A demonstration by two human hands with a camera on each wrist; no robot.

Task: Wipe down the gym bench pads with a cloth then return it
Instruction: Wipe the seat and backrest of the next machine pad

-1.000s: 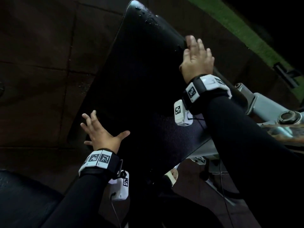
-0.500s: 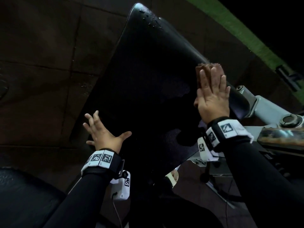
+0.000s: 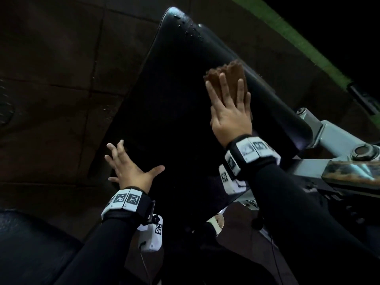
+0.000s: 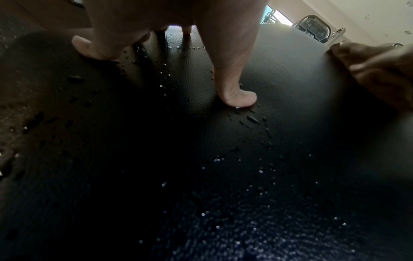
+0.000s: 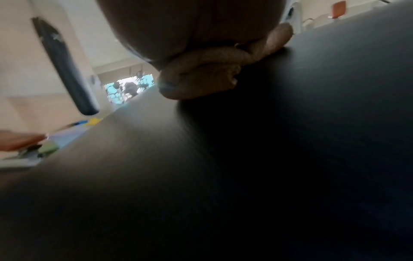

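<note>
Mid-wipe: right hand (image 3: 231, 118), fingers flat, presses cloth (image 3: 232, 74) on pad (image 3: 174, 112); left hand (image 3: 129, 171) (fingers spread) braces. Next, droplets (image 3: 188, 30) up top.

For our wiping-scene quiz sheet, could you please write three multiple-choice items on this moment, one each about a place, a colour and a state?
1. Where does the fuzzy cloth lie?
A. on the floor
B. under the right hand on the black padded bench pad
C. in the left hand

2. What colour is the cloth?
A. brown
B. white
C. blue

3. How is the left hand?
A. in a fist
B. pinching the cloth
C. spread flat on the pad

Answers:
1 B: the right hand presses the cloth onto the pad.
2 A: it shows brown beyond the fingertips.
3 C: the left hand has its fingers splayed on the pad.
</note>
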